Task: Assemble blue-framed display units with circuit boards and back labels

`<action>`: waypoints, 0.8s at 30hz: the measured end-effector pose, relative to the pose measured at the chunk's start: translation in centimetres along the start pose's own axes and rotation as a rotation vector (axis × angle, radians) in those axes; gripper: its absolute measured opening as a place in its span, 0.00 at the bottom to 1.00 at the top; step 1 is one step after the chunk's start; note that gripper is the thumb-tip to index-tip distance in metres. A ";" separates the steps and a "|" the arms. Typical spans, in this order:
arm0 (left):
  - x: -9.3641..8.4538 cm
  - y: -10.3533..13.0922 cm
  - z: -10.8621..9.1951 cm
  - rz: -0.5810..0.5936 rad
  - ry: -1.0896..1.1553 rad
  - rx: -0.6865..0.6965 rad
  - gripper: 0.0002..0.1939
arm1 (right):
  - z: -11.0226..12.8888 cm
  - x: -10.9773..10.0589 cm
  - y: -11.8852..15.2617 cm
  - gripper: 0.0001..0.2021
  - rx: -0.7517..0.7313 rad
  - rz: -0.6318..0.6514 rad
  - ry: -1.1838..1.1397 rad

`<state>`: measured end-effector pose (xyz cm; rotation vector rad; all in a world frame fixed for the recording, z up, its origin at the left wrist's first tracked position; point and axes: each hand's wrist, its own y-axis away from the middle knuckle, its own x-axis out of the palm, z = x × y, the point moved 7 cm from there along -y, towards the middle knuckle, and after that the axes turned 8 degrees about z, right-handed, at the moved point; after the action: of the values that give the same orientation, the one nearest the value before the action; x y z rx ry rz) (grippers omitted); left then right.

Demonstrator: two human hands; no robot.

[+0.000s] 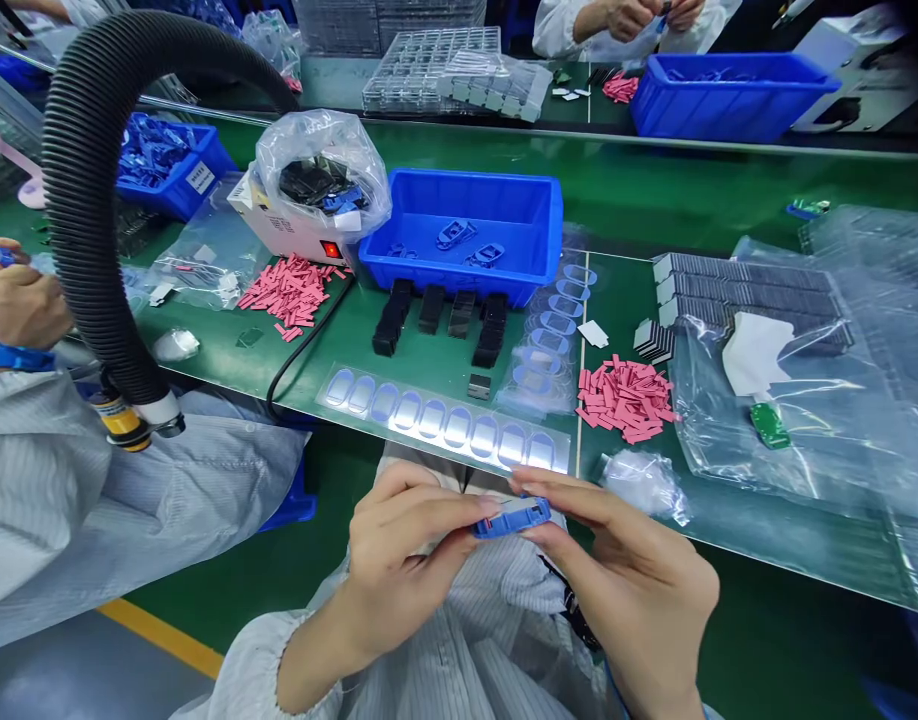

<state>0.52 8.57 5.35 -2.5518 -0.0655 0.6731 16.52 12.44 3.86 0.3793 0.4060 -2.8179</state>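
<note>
Held low over the lap, in front of the green table [429, 350]: one small blue plastic piece [513, 517], pinched between both hands. Left hand [399, 570] curled, thumb and fingertips closed on the piece's left end. Right hand [631, 580] closed on its right end, forefinger laid along the top edge. Just beyond, at the table's near edge, one clear strip [444, 420] with nine oval labels in a row. Behind that, four short rows of black blocks [444, 315], plus one single block [479, 385] lying apart near the strip. Farther back, one blue bin [466, 240] with a few blue pieces inside, number hard to tell. Two heaps of pink slips: one [625, 398] to the right of the blocks, one [290, 290] to the left of the bin. One white box [286, 225] with a red switch beside the bin, a clear bag [320, 180] on top. One black ribbed hose [91, 200] arching at the left. A neighbour's hand [16, 295] at the far left edge, another person's two hands [646, 15] across the table at the top.
</note>
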 end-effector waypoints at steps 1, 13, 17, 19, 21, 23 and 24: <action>0.0 0.0 0.1 -0.003 0.020 -0.011 0.14 | -0.1 0.0 -0.2 0.08 0.008 0.029 -0.040; 0.6 -0.2 2.6 0.043 0.316 -0.263 0.06 | 0.3 0.2 -0.9 0.10 -0.127 0.147 -0.079; 0.1 0.3 3.6 -0.091 0.341 -0.336 0.04 | -0.6 0.7 -0.9 0.10 -0.070 0.158 -0.095; 0.4 0.4 3.8 -0.116 0.363 -0.366 0.04 | -1.0 1.0 -0.8 0.12 -0.059 0.171 -0.092; 0.7 0.4 4.0 -0.128 0.383 -0.382 0.04 | -1.1 1.1 -0.7 0.13 -0.063 0.170 -0.090; 1.0 0.3 3.9 -0.136 0.392 -0.374 0.04 | -1.1 1.1 -0.6 0.13 -0.072 0.162 -0.103; 1.0 0.3 3.8 -0.144 0.392 -0.362 0.05 | -1.1 1.0 -0.6 0.13 -0.074 0.157 -0.109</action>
<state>-0.44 10.24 1.89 -2.9406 -0.2549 0.1022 15.62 13.10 2.69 0.2301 0.4348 -2.6477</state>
